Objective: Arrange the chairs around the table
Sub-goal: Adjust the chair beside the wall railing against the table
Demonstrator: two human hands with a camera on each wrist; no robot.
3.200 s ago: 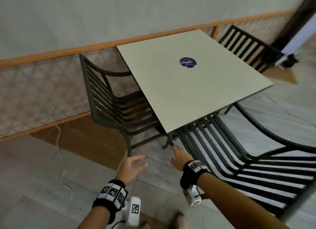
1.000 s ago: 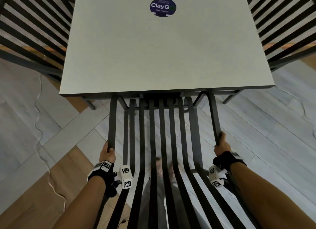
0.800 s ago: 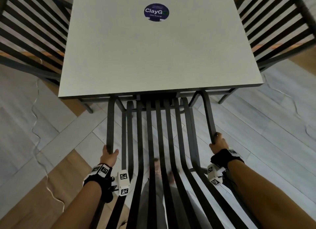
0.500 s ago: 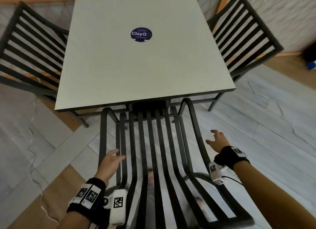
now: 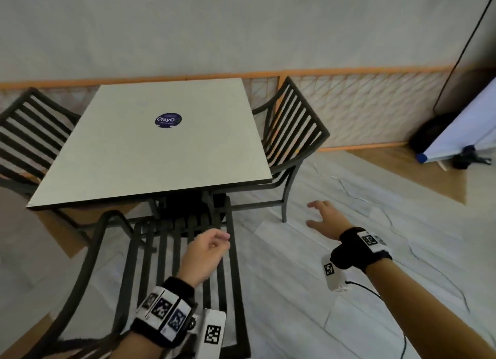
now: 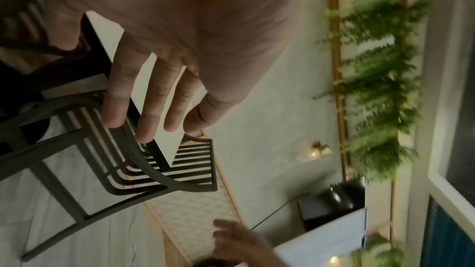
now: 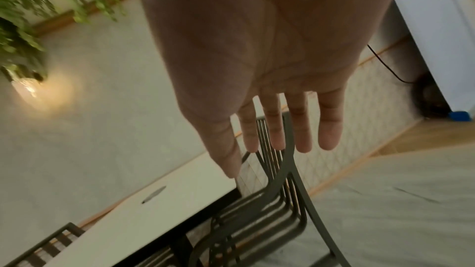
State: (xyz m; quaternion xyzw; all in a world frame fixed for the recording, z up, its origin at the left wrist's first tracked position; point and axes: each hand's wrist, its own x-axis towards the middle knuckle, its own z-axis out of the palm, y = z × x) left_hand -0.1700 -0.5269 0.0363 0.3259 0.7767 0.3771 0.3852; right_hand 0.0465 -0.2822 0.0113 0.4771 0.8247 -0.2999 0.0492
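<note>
A square pale table [image 5: 150,170] with a dark round sticker stands by the wall. Three black slatted metal chairs sit at it: one on the left [image 5: 29,141], one on the right [image 5: 292,133], and a near one [image 5: 150,264] pushed in under the front edge. My left hand [image 5: 208,254] hovers over the near chair's back with loosely curled fingers, holding nothing. My right hand [image 5: 323,216] floats over the floor to the right of that chair, fingers spread and empty. In the wrist views the left hand [image 6: 154,92] and right hand [image 7: 277,125] show relaxed fingers with the right chair [image 6: 164,170] [image 7: 270,200] beyond.
A lattice rail with an orange frame [image 5: 362,111] runs along the wall behind the table. A white board and dark gear [image 5: 456,144] stand at the far right. A thin cable [image 5: 375,205] trails across the pale floor. Hanging plants [image 6: 380,68] show in the wrist views.
Both hands have let go of the near chair's side rails and lifted away. The head view has risen from straight down on the chair towards the wall and the right.
</note>
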